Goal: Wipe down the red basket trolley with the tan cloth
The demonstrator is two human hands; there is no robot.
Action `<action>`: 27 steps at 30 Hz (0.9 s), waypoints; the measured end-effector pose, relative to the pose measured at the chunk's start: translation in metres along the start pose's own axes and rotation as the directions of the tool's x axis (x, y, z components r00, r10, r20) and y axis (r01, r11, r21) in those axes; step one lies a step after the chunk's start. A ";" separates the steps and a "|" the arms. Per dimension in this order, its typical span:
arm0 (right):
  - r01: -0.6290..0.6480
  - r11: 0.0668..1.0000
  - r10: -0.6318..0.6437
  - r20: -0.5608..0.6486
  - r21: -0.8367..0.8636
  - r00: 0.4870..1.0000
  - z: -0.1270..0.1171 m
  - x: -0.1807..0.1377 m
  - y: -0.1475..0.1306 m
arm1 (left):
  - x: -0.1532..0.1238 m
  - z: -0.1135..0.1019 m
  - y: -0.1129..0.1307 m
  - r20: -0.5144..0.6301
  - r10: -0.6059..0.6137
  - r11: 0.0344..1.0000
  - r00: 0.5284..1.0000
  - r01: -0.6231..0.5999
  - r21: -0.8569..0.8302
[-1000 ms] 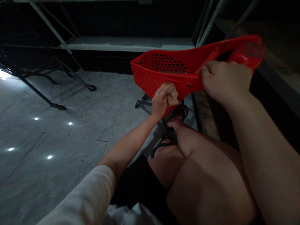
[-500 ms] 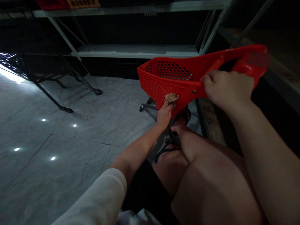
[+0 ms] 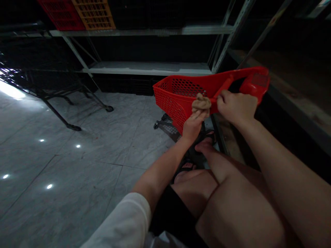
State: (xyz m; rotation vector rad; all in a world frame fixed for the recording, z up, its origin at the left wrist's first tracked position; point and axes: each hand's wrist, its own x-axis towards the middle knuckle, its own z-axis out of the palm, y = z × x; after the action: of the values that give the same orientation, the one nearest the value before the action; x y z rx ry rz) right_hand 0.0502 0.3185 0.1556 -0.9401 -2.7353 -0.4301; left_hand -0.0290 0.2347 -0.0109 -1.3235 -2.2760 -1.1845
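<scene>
In front of my knees stands a small red plastic shopping cart (image 3: 170, 103) with a perforated basket and dark casters. My left hand (image 3: 192, 127) is closed on a crumpled tan cloth (image 3: 201, 104), which lies against the near outer side of the basket below its rim. My right hand (image 3: 238, 105) is wrapped round the cart's red side rail, between the basket and the handle end (image 3: 258, 81). The fingertips of the right hand are hidden behind the rail.
A metal shelf (image 3: 150, 67) runs behind the cart, with a red crate (image 3: 63, 15) and a yellow crate (image 3: 94, 13) on its upper level. A dark wire cart (image 3: 33, 79) on casters stands at the left. A dark ledge (image 3: 292, 82) runs along the right. Grey tiles (image 3: 103, 144) cover the floor.
My left hand and the cloth have moved up and right along the basket's side toward the rim. My right hand still grips the rail. The view has shifted, showing more of the crates.
</scene>
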 end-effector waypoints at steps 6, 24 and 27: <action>-0.050 0.999 0.051 -0.026 0.007 0.998 0.009 0.001 0.024 | -0.069 0.041 -0.039 0.362 -0.040 0.986 0.931 -0.022 0.166; -0.024 0.997 0.026 -0.019 0.068 0.999 0.010 0.004 0.023 | -0.108 0.042 -0.103 0.570 0.069 0.974 0.819 -0.178 0.137; 0.015 0.996 -0.012 -0.037 0.086 0.999 0.011 0.004 0.023 | -0.113 0.042 -0.089 0.483 -0.001 0.982 0.875 -0.092 0.168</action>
State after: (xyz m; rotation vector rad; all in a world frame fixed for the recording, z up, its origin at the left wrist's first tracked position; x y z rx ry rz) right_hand 0.0601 0.3419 0.1512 -0.8839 -2.7052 -0.3250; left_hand -0.0318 0.1745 -0.1482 -1.7377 -2.5852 -0.6472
